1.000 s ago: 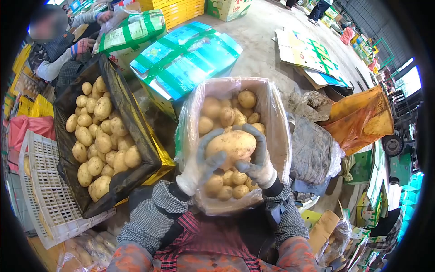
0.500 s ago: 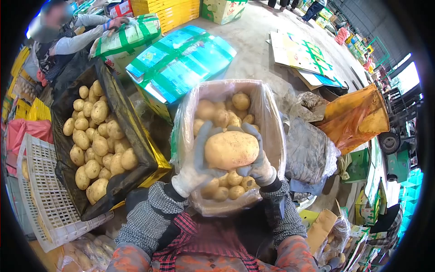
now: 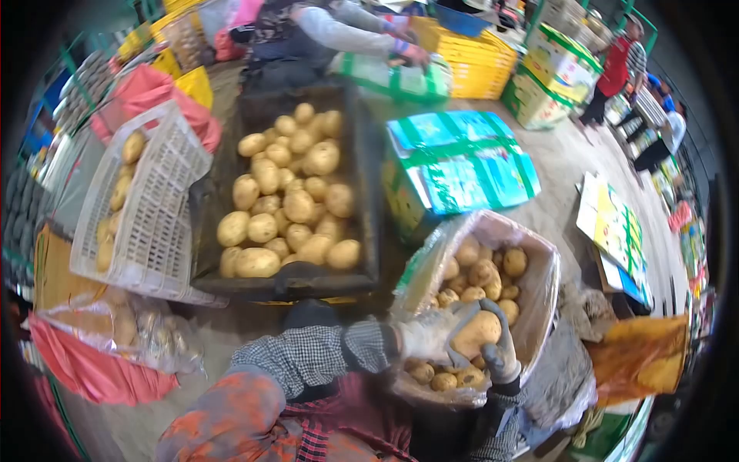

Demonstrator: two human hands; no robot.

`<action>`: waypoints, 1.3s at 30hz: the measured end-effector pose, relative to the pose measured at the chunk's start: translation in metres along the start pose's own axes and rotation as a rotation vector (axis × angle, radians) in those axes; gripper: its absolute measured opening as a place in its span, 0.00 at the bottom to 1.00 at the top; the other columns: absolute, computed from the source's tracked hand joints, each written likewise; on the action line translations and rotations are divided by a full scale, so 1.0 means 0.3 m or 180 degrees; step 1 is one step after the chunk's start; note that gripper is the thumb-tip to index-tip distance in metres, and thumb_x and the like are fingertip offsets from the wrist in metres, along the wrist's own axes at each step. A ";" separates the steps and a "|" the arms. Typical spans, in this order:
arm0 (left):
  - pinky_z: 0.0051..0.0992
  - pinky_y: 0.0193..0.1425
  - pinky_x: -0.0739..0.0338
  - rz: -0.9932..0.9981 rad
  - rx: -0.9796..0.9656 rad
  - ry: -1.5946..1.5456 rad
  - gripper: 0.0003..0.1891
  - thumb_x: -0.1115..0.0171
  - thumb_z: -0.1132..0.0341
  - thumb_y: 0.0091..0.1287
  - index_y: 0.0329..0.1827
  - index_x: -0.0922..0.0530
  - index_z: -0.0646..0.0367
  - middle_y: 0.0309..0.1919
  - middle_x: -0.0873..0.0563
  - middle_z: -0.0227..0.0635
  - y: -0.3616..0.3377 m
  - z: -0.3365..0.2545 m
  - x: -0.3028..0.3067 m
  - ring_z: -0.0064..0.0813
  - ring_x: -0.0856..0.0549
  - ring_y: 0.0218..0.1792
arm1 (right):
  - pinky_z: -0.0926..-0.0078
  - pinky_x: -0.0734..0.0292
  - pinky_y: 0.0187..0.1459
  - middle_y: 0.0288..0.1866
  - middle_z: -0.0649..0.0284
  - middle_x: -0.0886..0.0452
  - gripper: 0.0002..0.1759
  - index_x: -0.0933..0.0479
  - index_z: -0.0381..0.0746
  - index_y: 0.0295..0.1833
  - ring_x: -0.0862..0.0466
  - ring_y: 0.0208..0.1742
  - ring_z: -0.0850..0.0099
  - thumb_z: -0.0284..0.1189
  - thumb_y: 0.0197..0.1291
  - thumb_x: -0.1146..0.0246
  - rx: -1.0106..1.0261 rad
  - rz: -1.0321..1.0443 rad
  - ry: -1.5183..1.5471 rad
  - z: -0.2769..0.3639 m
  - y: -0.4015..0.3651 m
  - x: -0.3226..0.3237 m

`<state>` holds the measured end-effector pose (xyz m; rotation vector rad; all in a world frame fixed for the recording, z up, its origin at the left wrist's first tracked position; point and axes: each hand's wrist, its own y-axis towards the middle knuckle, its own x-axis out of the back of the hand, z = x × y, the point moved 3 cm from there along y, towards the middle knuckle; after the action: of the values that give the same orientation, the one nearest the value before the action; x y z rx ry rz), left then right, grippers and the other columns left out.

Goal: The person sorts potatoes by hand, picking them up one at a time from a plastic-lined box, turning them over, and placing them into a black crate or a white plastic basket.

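Both gloved hands are over an open carton (image 3: 531,323) lined with clear plastic and partly filled with potatoes (image 3: 481,276). Between them is one large potato (image 3: 476,336). My left hand (image 3: 437,336) wraps its left side, and my right hand (image 3: 502,353) has its fingers around the right side. To the left, a dark-lined crate (image 3: 368,231) holds a heap of loose potatoes (image 3: 299,204), with neither hand touching it.
A white slatted basket (image 3: 165,208) with potatoes stands at the left. Behind the carton is a taped blue-green box (image 3: 466,162). A co-worker's arms (image 3: 346,27) reach over a green-taped box. An orange sack (image 3: 639,358) lies at the right.
The view has turned left, so the carton and hands now appear lower right. The large potato is still held, now tilted and gripped from its sides. The co-worker's arms have shifted over the box.
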<state>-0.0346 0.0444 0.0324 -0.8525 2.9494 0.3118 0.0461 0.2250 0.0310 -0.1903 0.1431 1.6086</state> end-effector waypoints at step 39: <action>0.29 0.30 0.24 -0.1803 0.1682 0.3218 0.11 0.46 0.61 0.77 0.49 0.21 0.59 0.32 0.17 0.33 -0.360 0.138 2.326 0.26 0.21 0.28 | 0.74 0.18 0.52 0.54 0.61 0.22 0.16 0.21 0.35 0.58 0.18 0.52 0.69 0.17 0.66 0.42 -0.0280 -0.1686 -0.3353 -0.142 -0.006 0.392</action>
<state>-0.5676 -0.4006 -0.1034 -2.0902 2.9723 -1.1847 0.0447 0.3312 -0.0353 0.5227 -0.7335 1.0160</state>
